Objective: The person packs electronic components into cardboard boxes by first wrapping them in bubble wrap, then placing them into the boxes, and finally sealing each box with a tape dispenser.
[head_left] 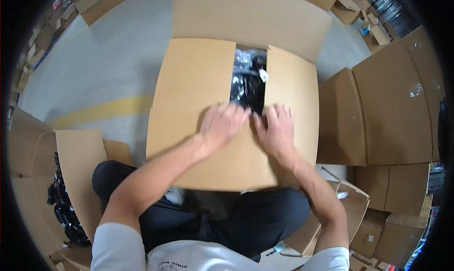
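Note:
In front of me stands a large cardboard box (194, 77) with its left and right flaps folded inward. The near flap (231, 164) lies over them, and its far edge runs under my fingers. My left hand (223, 124) is closed on that edge, fingers bent and fingertips at the gap. Close beside it, my right hand (276, 130) grips the same edge, its thumb toward the left hand. Between the side flaps a narrow gap shows black items in clear plastic wrap (248, 87) and a small white piece (263, 75). The far flap (250, 15) stands raised.
At the left, an open carton (80, 176) holds black parts (68, 214). Tall cartons (392, 105) stand close at the right, with an opened carton (352, 205) below them. A yellow line (104, 111) crosses the grey floor. More cartons (99, 4) lie farther back.

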Demonstrator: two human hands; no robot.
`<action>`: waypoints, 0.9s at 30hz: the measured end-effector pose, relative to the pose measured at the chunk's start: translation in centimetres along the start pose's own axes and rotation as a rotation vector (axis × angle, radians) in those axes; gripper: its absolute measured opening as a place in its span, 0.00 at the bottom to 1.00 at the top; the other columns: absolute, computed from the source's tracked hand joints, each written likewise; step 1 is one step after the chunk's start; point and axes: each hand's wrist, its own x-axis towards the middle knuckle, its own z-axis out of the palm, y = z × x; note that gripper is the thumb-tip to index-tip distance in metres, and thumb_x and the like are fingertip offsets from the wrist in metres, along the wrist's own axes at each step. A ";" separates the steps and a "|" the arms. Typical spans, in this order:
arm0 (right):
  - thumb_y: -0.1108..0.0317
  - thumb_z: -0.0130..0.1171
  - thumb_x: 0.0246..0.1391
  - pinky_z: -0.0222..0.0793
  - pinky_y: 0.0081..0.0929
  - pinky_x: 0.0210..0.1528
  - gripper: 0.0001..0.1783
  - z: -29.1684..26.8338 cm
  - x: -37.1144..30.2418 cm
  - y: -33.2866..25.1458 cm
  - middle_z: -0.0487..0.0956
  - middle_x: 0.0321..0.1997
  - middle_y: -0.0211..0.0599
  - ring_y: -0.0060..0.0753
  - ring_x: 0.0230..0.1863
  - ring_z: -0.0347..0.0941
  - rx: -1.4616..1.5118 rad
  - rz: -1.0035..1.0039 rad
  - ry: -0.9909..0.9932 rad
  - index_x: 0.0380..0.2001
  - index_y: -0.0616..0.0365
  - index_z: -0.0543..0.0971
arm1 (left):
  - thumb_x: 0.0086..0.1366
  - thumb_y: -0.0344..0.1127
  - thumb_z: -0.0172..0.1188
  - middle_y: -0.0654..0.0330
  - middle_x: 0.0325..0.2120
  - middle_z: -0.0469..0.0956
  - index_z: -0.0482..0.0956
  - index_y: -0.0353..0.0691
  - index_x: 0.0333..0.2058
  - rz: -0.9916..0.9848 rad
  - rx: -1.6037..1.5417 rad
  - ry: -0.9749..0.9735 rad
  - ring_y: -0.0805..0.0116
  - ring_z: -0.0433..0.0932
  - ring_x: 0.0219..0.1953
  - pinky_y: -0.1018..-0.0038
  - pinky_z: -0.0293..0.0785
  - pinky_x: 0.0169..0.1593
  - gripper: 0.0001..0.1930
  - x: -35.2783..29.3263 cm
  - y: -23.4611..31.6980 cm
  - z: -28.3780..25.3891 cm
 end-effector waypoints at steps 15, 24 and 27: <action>0.73 0.57 0.52 0.65 0.45 0.55 0.13 6.6 4.5 0.1 0.76 0.48 0.51 0.56 0.53 0.70 0.171 -0.041 -0.067 0.42 0.65 0.74 | 0.66 0.33 0.50 0.46 0.27 0.82 0.77 0.38 0.29 -0.092 -0.066 -0.084 0.47 0.83 0.29 0.53 0.79 0.31 0.10 3.1 -3.7 1.8; 0.60 0.60 0.57 0.49 0.50 0.75 0.44 9.4 7.8 2.3 0.60 0.70 0.68 0.62 0.72 0.56 0.019 0.359 -0.070 0.67 0.77 0.54 | 0.68 0.37 0.57 0.48 0.28 0.80 0.75 0.38 0.30 -0.012 -0.088 -0.066 0.45 0.80 0.31 0.53 0.75 0.34 0.09 3.2 -4.0 1.6; 0.60 0.60 0.56 0.48 0.50 0.75 0.45 9.8 9.5 4.0 0.59 0.70 0.69 0.60 0.73 0.55 0.119 0.441 0.045 0.67 0.77 0.54 | 0.65 0.36 0.61 0.52 0.34 0.78 0.75 0.39 0.28 0.086 -0.011 -0.026 0.51 0.77 0.37 0.57 0.73 0.42 0.09 4.3 -3.5 0.1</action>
